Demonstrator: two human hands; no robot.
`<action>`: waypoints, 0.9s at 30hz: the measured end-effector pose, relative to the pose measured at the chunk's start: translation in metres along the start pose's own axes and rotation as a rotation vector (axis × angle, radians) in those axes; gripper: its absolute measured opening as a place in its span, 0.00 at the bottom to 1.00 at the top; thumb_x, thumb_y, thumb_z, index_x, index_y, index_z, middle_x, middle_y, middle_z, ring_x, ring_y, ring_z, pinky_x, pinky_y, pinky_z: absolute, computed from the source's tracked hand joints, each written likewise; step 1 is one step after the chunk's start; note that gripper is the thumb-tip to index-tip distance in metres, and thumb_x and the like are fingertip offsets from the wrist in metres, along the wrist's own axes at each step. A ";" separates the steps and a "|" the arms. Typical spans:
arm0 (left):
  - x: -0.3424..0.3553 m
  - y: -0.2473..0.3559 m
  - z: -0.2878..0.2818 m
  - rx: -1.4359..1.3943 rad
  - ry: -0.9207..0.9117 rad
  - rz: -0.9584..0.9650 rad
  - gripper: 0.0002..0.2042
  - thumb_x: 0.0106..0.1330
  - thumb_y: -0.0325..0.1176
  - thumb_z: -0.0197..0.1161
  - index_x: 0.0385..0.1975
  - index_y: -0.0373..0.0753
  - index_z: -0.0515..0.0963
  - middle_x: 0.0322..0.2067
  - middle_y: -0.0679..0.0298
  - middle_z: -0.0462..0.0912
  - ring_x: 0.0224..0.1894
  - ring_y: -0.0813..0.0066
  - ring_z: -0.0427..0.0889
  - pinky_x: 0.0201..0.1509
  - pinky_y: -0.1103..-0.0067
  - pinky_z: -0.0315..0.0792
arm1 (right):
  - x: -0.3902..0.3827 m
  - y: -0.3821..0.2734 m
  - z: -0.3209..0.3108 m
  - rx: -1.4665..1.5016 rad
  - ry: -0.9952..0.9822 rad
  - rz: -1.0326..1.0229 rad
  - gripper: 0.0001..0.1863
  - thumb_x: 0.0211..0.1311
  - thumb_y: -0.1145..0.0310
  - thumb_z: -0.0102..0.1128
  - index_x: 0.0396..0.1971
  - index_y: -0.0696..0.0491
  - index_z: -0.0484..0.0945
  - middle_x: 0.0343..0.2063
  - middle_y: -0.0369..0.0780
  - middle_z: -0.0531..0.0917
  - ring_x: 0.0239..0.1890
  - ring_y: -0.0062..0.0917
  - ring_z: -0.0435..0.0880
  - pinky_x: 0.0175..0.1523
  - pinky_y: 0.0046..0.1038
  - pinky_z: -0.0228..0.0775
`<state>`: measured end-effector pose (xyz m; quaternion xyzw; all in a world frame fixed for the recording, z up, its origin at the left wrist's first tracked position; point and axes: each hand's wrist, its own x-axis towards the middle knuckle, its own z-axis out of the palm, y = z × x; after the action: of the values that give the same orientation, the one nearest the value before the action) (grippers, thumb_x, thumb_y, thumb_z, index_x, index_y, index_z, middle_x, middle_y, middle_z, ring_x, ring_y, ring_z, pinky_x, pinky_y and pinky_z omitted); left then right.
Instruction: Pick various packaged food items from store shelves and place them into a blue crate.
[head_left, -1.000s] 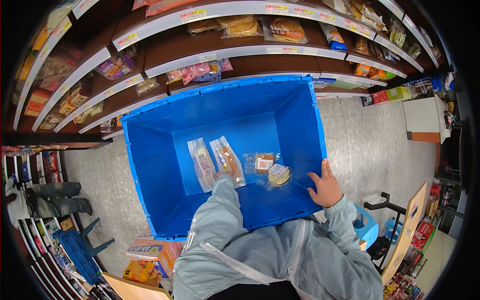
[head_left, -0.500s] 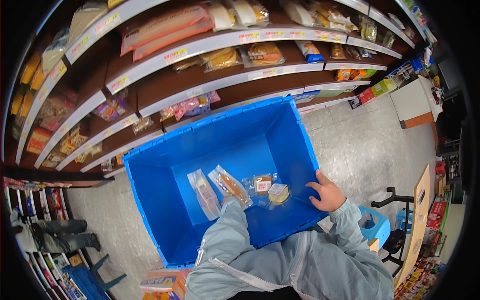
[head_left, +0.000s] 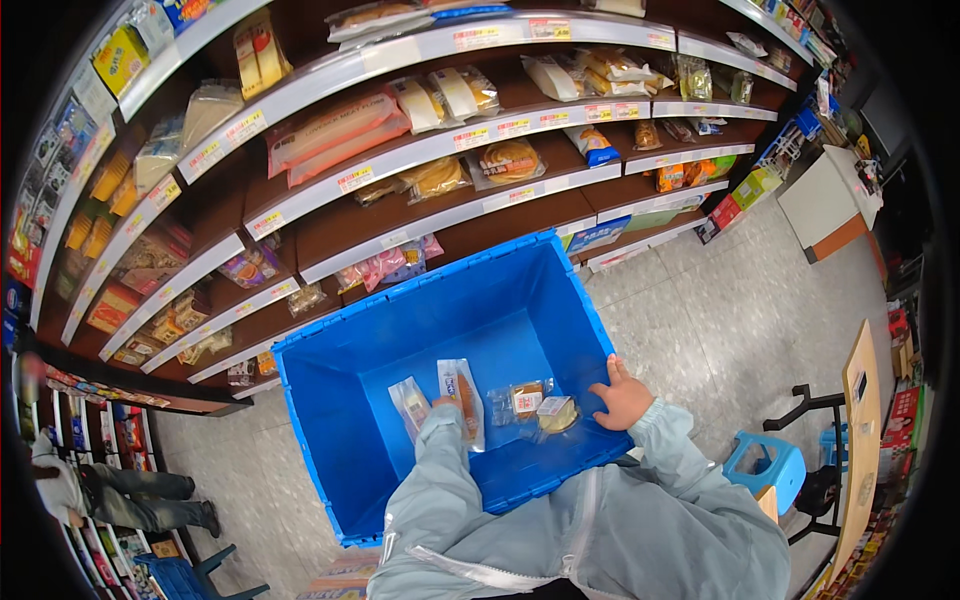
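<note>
A large blue plastic crate (head_left: 350, 338) stands in front of me beside the shelves. In it lie a clear-and-white packet (head_left: 408, 404), a long bread roll in clear wrapping (head_left: 462, 398), a small brown cake in clear wrapping (head_left: 527, 399) and a round pale pastry in a clear pack (head_left: 556, 414). My left hand (head_left: 446, 402) reaches down between the packet and the bread roll, at the roll's edge. Its fingers are mostly hidden, so its grip does not show. My right hand (head_left: 626, 398) rests on the crate's right rim, fingers apart, with nothing in it.
Shelves (head_left: 400, 240) of packaged bread curve past the crate's far side. On the right are a blue stool (head_left: 765, 468), a wooden tabletop (head_left: 855, 440) and a white counter (head_left: 822, 205). A person in dark trousers (head_left: 140, 497) is at the far left, near a blue chair (head_left: 180, 575).
The bread roll has turned from slanting to nearly straight up and down, and the clear-and-white packet has shifted. My left hand stays beside them. The view shows more of the upper shelves.
</note>
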<state>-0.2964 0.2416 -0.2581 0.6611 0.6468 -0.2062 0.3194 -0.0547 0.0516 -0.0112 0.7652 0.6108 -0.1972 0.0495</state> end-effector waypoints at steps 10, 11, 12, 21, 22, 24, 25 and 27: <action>-0.178 0.042 -0.147 -0.268 0.153 1.005 0.05 0.45 0.26 0.54 0.17 0.33 0.67 0.29 0.56 0.70 0.26 0.67 0.68 0.32 0.79 0.64 | 0.018 -0.021 -0.004 1.178 0.314 -0.045 0.41 0.45 0.62 0.58 0.54 0.58 0.43 0.52 0.54 0.52 0.54 0.43 0.56 0.53 0.37 0.53; -0.201 0.045 -0.151 -0.270 0.164 0.995 0.05 0.45 0.26 0.54 0.17 0.33 0.67 0.29 0.56 0.70 0.26 0.67 0.68 0.32 0.79 0.64 | 0.022 -0.021 0.001 1.260 0.344 0.033 0.43 0.45 0.63 0.59 0.54 0.58 0.39 0.53 0.52 0.51 0.54 0.41 0.56 0.53 0.36 0.54; -0.222 0.048 -0.153 -0.419 0.171 1.081 0.05 0.46 0.26 0.54 0.18 0.32 0.66 0.31 0.56 0.70 0.26 0.68 0.68 0.32 0.80 0.63 | 0.023 -0.022 0.003 1.453 0.368 -0.021 0.37 0.49 0.63 0.55 0.54 0.57 0.43 0.53 0.46 0.55 0.53 0.36 0.58 0.52 0.35 0.56; -0.316 0.108 -0.110 -0.802 0.478 1.099 0.05 0.49 0.23 0.52 0.17 0.31 0.64 0.32 0.53 0.70 0.30 0.69 0.70 0.33 0.80 0.64 | -0.017 -0.028 -0.024 2.339 0.021 -0.378 0.26 0.58 0.51 0.34 0.53 0.51 0.51 0.49 0.39 0.62 0.51 0.28 0.63 0.52 0.30 0.57; -0.319 0.114 -0.107 -0.763 0.546 1.118 0.05 0.49 0.24 0.52 0.17 0.32 0.64 0.31 0.52 0.70 0.32 0.68 0.71 0.34 0.80 0.64 | -0.017 -0.021 -0.021 2.347 0.009 -0.541 0.27 0.57 0.50 0.36 0.52 0.51 0.52 0.49 0.40 0.63 0.50 0.28 0.63 0.52 0.30 0.58; -0.324 0.125 -0.102 -0.823 0.544 1.088 0.05 0.50 0.24 0.53 0.19 0.33 0.64 0.30 0.53 0.71 0.33 0.67 0.71 0.35 0.79 0.64 | -0.016 -0.015 -0.017 2.315 0.130 -0.548 0.27 0.55 0.51 0.41 0.50 0.54 0.55 0.46 0.40 0.66 0.47 0.28 0.67 0.49 0.32 0.61; -0.327 0.130 -0.099 -0.881 0.552 1.058 0.04 0.51 0.25 0.53 0.21 0.33 0.65 0.29 0.53 0.71 0.33 0.67 0.71 0.36 0.79 0.64 | -0.021 -0.012 -0.019 2.318 0.129 -0.542 0.27 0.55 0.51 0.41 0.50 0.54 0.55 0.46 0.40 0.66 0.47 0.28 0.67 0.49 0.32 0.61; -0.329 0.134 -0.093 -0.924 0.520 1.062 0.05 0.52 0.26 0.52 0.26 0.33 0.66 0.32 0.53 0.70 0.34 0.68 0.71 0.35 0.79 0.65 | -0.032 -0.005 -0.029 2.156 0.276 -0.362 0.24 0.54 0.55 0.44 0.47 0.54 0.58 0.43 0.40 0.68 0.43 0.28 0.70 0.47 0.33 0.63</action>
<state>-0.2030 0.0735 0.0546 0.7104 0.3162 0.4309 0.4578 -0.0583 0.0326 0.0282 0.3216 0.2218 -0.5440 -0.7426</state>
